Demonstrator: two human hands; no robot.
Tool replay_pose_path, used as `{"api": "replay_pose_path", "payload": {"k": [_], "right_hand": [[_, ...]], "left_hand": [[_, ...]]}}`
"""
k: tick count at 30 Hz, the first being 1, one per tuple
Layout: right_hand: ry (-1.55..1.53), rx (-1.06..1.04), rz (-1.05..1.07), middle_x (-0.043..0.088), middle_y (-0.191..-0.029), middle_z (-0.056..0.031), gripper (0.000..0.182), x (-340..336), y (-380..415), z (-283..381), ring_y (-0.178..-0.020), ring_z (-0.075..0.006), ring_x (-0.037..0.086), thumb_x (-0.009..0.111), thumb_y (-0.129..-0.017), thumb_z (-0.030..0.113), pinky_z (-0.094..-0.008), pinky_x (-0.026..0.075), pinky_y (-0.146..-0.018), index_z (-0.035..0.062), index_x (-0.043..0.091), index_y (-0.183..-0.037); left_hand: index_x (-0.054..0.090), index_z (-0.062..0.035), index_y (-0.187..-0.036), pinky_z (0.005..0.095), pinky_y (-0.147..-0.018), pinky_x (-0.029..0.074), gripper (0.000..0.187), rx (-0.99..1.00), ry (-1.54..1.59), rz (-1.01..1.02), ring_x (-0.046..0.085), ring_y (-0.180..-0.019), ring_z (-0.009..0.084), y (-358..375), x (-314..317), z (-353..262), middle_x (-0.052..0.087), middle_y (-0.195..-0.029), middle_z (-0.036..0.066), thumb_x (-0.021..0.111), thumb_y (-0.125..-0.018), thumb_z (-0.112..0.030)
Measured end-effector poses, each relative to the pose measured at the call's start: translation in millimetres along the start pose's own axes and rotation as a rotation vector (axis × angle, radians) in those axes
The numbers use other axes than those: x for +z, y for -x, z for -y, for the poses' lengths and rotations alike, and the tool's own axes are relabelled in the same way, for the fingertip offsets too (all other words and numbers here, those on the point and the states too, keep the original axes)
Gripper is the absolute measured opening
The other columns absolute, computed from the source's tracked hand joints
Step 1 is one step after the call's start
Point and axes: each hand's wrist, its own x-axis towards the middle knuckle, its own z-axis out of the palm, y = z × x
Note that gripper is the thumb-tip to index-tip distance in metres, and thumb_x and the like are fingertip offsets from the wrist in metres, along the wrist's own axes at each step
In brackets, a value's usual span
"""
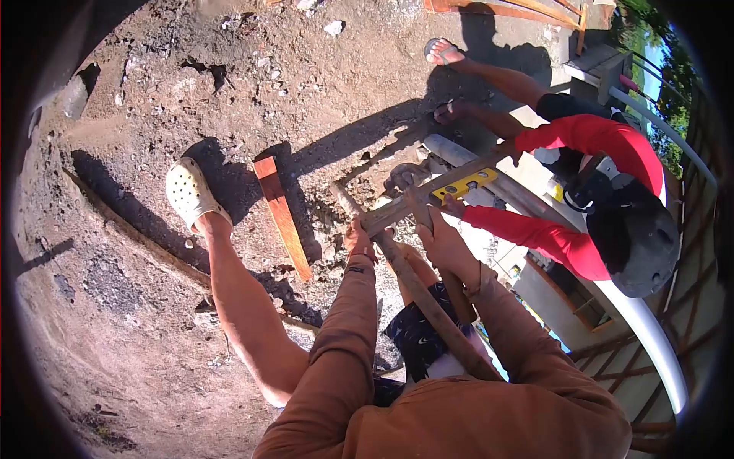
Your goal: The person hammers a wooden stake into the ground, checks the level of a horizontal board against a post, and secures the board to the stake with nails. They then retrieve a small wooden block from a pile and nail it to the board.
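My left hand [357, 239] is wrapped round the wooden frame [401, 206] near the corner where its bars meet. To the right, my right hand [447, 249] grips an upright wooden bar [419, 208] that leans against the frame. A yellow spirit level [465, 185] lies along the crosspiece, beyond my right hand. A co-worker's hand [453, 205] touches the level's near side, and their other hand holds the crosspiece's far end. A long bar [432, 306] runs from the corner back toward my body.
A co-worker in red sleeves [535, 233] and a dark cap bends in from the right. A reddish board [283, 218] lies on the rough ground. A grey pipe [451, 151] is beyond the frame. A curved white pipe [650, 329] stands at right. Timber lies at the top.
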Motion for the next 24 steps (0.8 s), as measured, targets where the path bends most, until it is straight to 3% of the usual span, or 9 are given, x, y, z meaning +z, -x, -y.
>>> {"api": "replay_pose_path", "payload": {"k": [4,7,8,10,12,14,17,22,24], "right_hand": [[-0.023,-0.027,0.079,0.058,-0.090,-0.0283,0.047,12.6,6.1,5.7,-0.083,-0.0411,0.058,0.051,-0.082,0.027,-0.0450,0.047,-0.073,0.0018,0.036,-0.120],[-0.047,-0.015,0.072,0.059,-0.091,-0.0257,0.047,33.4,12.7,25.0,-0.085,-0.0393,0.059,0.052,-0.081,0.028,-0.0427,0.046,-0.074,0.0013,0.038,-0.117],[-0.031,-0.008,0.102,0.059,-0.089,-0.0249,0.047,33.8,16.2,34.7,-0.084,-0.0388,0.059,0.053,-0.081,0.030,-0.0413,0.047,-0.072,0.0008,0.039,-0.115],[-0.045,0.081,0.291,0.059,-0.094,-0.0243,0.048,32.3,23.7,51.4,-0.086,-0.0388,0.059,0.053,-0.080,0.031,-0.0414,0.046,-0.075,0.0002,0.039,-0.114],[0.129,-0.113,-0.008,0.057,-0.101,-0.0227,0.049,90.9,10.6,20.3,-0.087,-0.0382,0.058,0.056,-0.078,0.030,-0.0436,0.041,-0.083,0.0010,0.040,-0.115],[0.051,-0.076,0.017,0.058,-0.097,-0.0223,0.048,92.2,37.2,36.2,-0.084,-0.0375,0.059,0.056,-0.078,0.030,-0.0432,0.043,-0.079,-0.0005,0.041,-0.113],[0.043,-0.055,0.093,0.061,-0.082,-0.0194,0.043,92.5,71.6,52.1,-0.070,-0.0350,0.061,0.055,-0.081,0.031,-0.0417,0.048,-0.065,-0.0035,0.045,-0.104],[-0.105,-0.194,0.067,0.061,-0.084,-0.0188,0.036,122.5,115.3,55.5,-0.077,-0.0335,0.061,0.055,-0.080,0.027,-0.0422,0.047,-0.064,-0.0025,0.046,-0.099],[-0.185,-0.202,0.065,0.061,-0.083,-0.0188,0.035,118.0,134.0,62.9,-0.078,-0.0324,0.061,0.057,-0.079,0.025,-0.0416,0.047,-0.064,-0.0019,0.047,-0.098]], "left_hand": [[0.054,-0.0095,-0.102,0.0386,-0.046,0.043,0.045,0.103,0.137,-0.105,0.058,-0.064,0.0249,-54.5,-20.0,28.7,0.055,-0.066,0.005,0.053,-0.080,-0.049],[0.058,-0.0074,-0.092,0.0369,-0.054,0.045,0.026,0.979,-1.041,-0.259,0.059,-0.069,0.0269,-61.4,-64.3,-17.9,0.059,-0.074,0.008,0.052,-0.082,-0.031],[0.059,-0.0067,-0.089,0.0363,-0.056,0.045,0.021,1.009,-0.935,-0.245,0.060,-0.071,0.0276,-53.0,-71.6,-41.4,0.061,-0.076,0.009,0.052,-0.083,-0.025],[0.059,-0.0075,-0.090,0.0323,-0.053,0.045,0.023,0.704,-0.038,-0.068,0.058,-0.068,0.0219,-22.3,-85.1,-87.0,0.058,-0.076,0.007,0.053,-0.083,-0.028],[0.055,-0.0038,-0.080,0.0292,-0.056,0.040,0.018,0.598,-0.019,-0.123,0.048,-0.060,0.0138,66.7,-88.4,-159.0,0.054,-0.069,0.004,0.050,-0.083,-0.021],[0.058,-0.0050,-0.098,0.0222,-0.049,0.039,0.023,0.603,0.037,0.048,0.050,-0.061,0.0108,119.4,-103.1,-215.0,0.057,-0.074,0.003,0.052,-0.084,-0.022],[0.058,-0.0053,-0.102,0.0261,-0.059,0.043,0.026,0.703,0.149,0.150,0.055,-0.072,0.0145,182.5,-133.8,-281.4,0.060,-0.086,0.005,0.052,-0.086,-0.025],[0.047,-0.0057,-0.120,0.0376,-0.082,0.044,0.042,0.811,-0.099,0.101,0.057,-0.094,0.0223,216.7,-281.2,-331.9,0.057,-0.108,0.008,0.053,-0.086,-0.029],[0.055,-0.0096,-0.111,0.0306,-0.065,0.045,0.031,0.803,-0.183,-0.091,0.058,-0.079,0.0152,210.3,-346.1,-313.1,0.060,-0.088,0.003,0.050,-0.087,-0.028]]}}
